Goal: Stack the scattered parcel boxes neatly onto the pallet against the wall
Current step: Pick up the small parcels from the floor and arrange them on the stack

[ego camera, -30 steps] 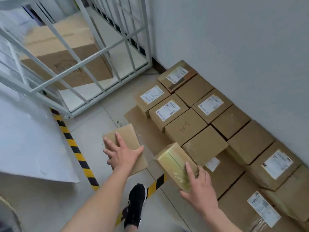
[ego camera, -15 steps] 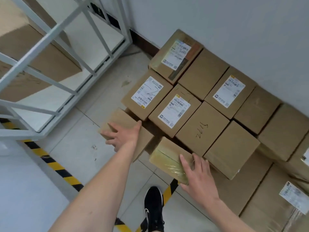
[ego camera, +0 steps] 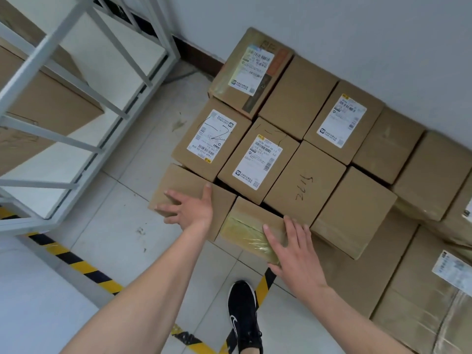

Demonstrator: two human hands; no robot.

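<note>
Plain brown cardboard box (ego camera: 189,183) sits at front-left corner of the block, left hand (ego camera: 190,210) spread flat against it. Butted against its right: brown box wrapped in glossy yellowish tape (ego camera: 245,226), right hand (ego camera: 293,251) flat on top. Behind both: tight rows of brown cardboard parcels (ego camera: 304,185) along the wall, several white-labelled.

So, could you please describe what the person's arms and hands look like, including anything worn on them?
Both arms are bare as far up as the picture shows, with no sleeves in view. The left hand and the right hand wear no gloves, and I see no watch, ring or band on either.
</note>
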